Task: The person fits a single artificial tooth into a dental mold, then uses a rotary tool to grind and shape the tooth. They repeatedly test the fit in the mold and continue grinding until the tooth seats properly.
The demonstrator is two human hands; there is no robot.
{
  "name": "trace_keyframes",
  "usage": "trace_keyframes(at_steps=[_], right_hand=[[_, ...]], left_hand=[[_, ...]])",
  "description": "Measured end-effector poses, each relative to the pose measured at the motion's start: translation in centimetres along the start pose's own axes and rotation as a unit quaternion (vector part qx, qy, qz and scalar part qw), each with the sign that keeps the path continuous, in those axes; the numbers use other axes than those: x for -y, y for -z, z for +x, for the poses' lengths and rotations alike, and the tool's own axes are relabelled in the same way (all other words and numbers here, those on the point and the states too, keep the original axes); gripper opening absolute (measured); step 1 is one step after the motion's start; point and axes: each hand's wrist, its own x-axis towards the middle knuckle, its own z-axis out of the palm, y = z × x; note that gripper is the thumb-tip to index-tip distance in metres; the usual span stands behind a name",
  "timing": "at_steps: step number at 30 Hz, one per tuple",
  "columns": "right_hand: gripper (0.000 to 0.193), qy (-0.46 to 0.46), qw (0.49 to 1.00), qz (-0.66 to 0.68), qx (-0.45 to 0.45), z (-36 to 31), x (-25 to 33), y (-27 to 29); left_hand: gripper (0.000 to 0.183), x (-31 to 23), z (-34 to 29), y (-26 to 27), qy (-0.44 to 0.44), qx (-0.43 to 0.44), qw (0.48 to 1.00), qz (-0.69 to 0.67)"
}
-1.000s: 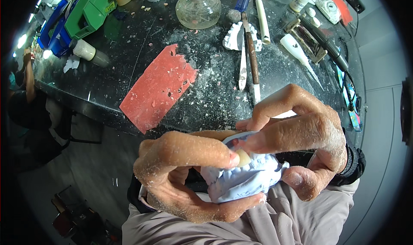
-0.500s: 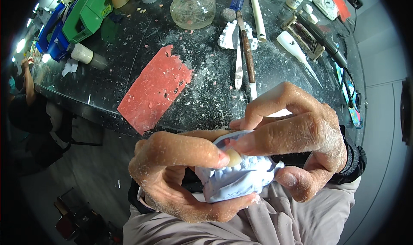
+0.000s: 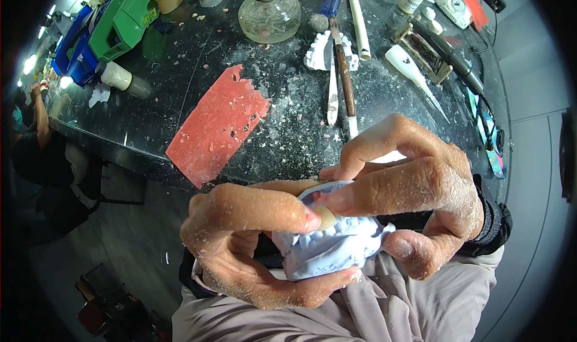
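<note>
A pale blue plaster dental model (image 3: 327, 252) is held over my lap, close to the bench edge. My left hand (image 3: 240, 246) curls around its left side and underside, with a fingertip against a cream-coloured artificial tooth (image 3: 326, 218) on the model. From the right, my right hand (image 3: 415, 192) presses a fingertip beside that tooth, and its thumb lies at the model's right end. A bit of pink wax (image 3: 317, 198) shows behind the tooth. Fine white dust coats both hands. Fingers cover part of the model's far side.
On the dusty black bench (image 3: 180, 60) lie a torn red wax sheet (image 3: 219, 129), a wooden-handled wax knife (image 3: 344, 72) and a white dental cast (image 3: 317, 51). Behind them stands a glass spirit burner (image 3: 269, 18). Green bins (image 3: 123, 27) are far left. Another person's arm (image 3: 41, 111) shows beyond.
Both hands keep nearly the same grip on the dental model. The view has shifted very slightly, and the tooth sits almost where it was.
</note>
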Motion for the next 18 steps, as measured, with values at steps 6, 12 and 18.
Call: trace_keyframes(at_steps=[6, 12, 18], right_hand=[[0.038, -0.039, 0.998, -0.035, 0.038, 0.3, 0.7, 0.4], [0.035, -0.015, 1.000, -0.017, 0.003, -0.1, 0.8, -0.1], [0.034, -0.016, 0.999, -0.021, 0.027, 0.2, 1.3, 0.3]], left_hand=[[0.058, 0.0, 0.2, -0.3, 0.002, 0.034, 0.999, 0.022], [0.061, -0.7, 0.5, 0.4, -0.001, 0.075, 0.996, 0.043], [0.064, -0.2, 0.8, 0.6, 0.001, 0.113, 0.991, 0.070]])
